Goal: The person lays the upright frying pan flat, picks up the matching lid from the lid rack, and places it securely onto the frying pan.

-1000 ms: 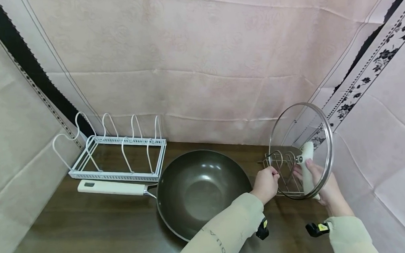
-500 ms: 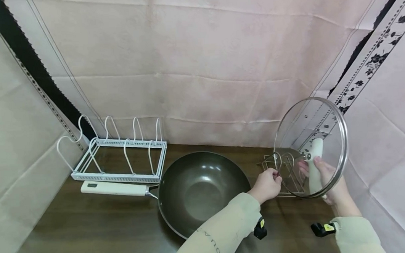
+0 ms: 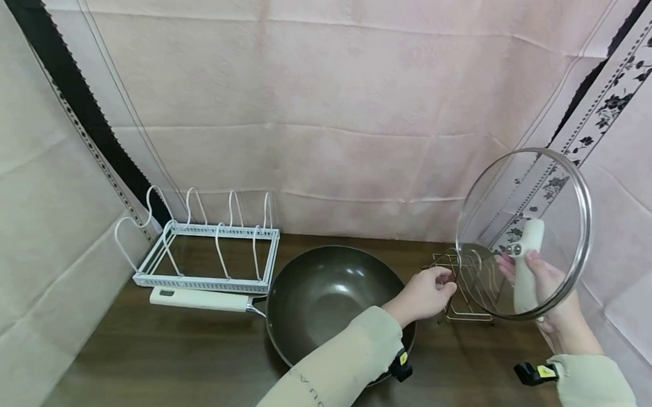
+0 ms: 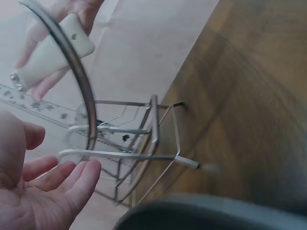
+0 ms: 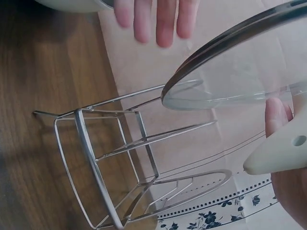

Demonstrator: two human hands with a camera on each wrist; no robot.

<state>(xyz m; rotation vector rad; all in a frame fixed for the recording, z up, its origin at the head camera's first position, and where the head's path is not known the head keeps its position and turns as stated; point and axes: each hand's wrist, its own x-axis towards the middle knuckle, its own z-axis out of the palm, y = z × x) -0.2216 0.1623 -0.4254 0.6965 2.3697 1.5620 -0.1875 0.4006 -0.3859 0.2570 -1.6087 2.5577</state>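
My right hand [image 3: 560, 292] grips the cream handle [image 3: 525, 279] of a glass pot lid [image 3: 585, 239], which is held up on edge at the right. Below and left of the lid stands a small metal wire rack [image 5: 94, 163], overlapped by the lid's lower left side in the head view. Between that rack and the wok, my left hand [image 3: 427, 296] holds nothing. Its fingers are loosely bent in the left wrist view, fingertips close to the rack's upright loops [image 4: 110, 154].
A dark wok [image 3: 320, 302] with a long cream handle [image 3: 198, 299] sits mid-table under my left forearm. Behind its handle, a white dish rack [image 3: 203, 284] stands at the back left. Pale cloth walls [image 3: 326, 105] enclose the wooden table [image 3: 147, 373] on three sides.
My right hand has carried the lid rightward and slightly up, away from the wire rack. My left hand, earlier pinching at the rack's loops, has let go and drawn back left.
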